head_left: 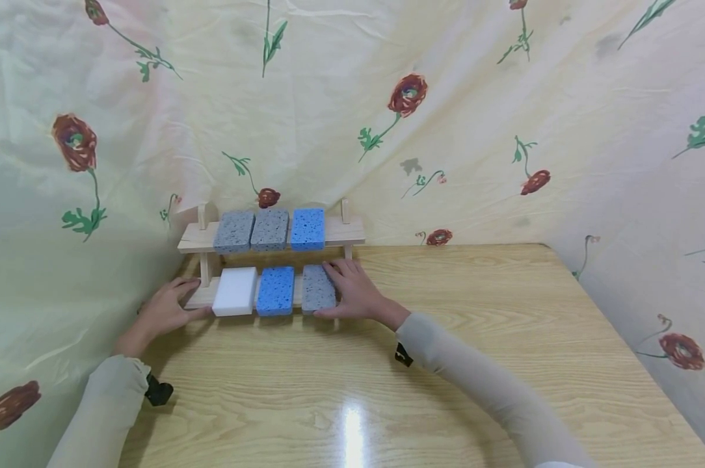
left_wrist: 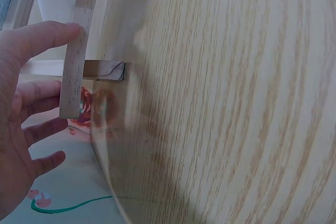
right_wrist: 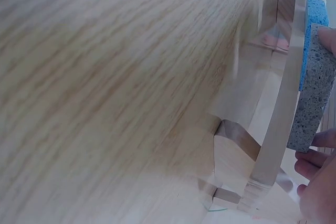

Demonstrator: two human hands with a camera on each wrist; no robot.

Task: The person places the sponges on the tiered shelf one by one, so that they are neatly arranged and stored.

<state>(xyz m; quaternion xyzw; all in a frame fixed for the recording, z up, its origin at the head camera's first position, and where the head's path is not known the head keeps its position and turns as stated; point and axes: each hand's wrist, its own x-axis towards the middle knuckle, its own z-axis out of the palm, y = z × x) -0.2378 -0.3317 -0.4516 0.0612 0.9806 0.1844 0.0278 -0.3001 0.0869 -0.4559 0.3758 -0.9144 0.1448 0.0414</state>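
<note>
A two-tier wooden rack (head_left: 345, 231) stands at the back left of the table. Its lower tier carries a white sponge (head_left: 235, 291), a speckled blue sponge (head_left: 276, 290) and a grey sponge (head_left: 317, 287) in a row. My right hand (head_left: 357, 290) holds the grey sponge at its right side, thumb at the near edge and fingers toward the far edge. At the left end of the lower board (left_wrist: 75, 61), my left hand (head_left: 168, 311) grips the wood, thumb on the front edge and fingers behind.
Two grey sponges (head_left: 234, 231) and a blue sponge (head_left: 308, 229) lie on the upper tier. Flower-printed cloth (head_left: 329, 117) hangs close behind the rack and along the left side. The wood-grain table (head_left: 446, 312) stretches to the right and front.
</note>
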